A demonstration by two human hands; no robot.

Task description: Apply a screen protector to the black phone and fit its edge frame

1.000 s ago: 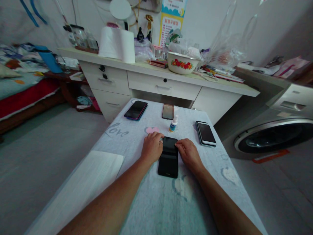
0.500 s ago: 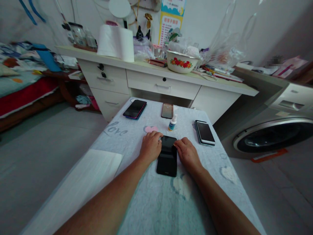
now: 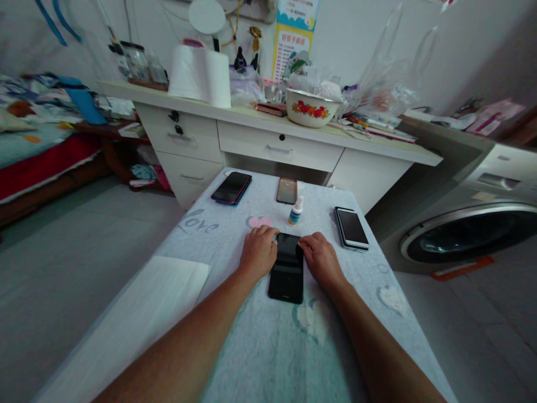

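A black smartphone (image 3: 287,280) lies flat, screen up, on the cloth-covered table (image 3: 268,347). My left hand (image 3: 259,249) grips its upper left edge with curled fingers. On the opposite side, my right hand (image 3: 321,257) has its fingers closed at the phone's upper right edge. Just beyond the phone stands a small white spray bottle (image 3: 296,211) with a blue and yellow label. Behind the bottle lies a phone case (image 3: 287,190). The undersides of my fingers are hidden.
Stacked phones (image 3: 231,188) lie at the table's far left, and a white-fronted phone (image 3: 352,227) rests on another at the right. A pale sheet (image 3: 168,291) covers the left edge. Beyond is a white desk (image 3: 247,134); a washing machine (image 3: 474,224) stands at right.
My right hand has shifted very slightly at the phone's upper right edge. The phone and my left hand stay in place.
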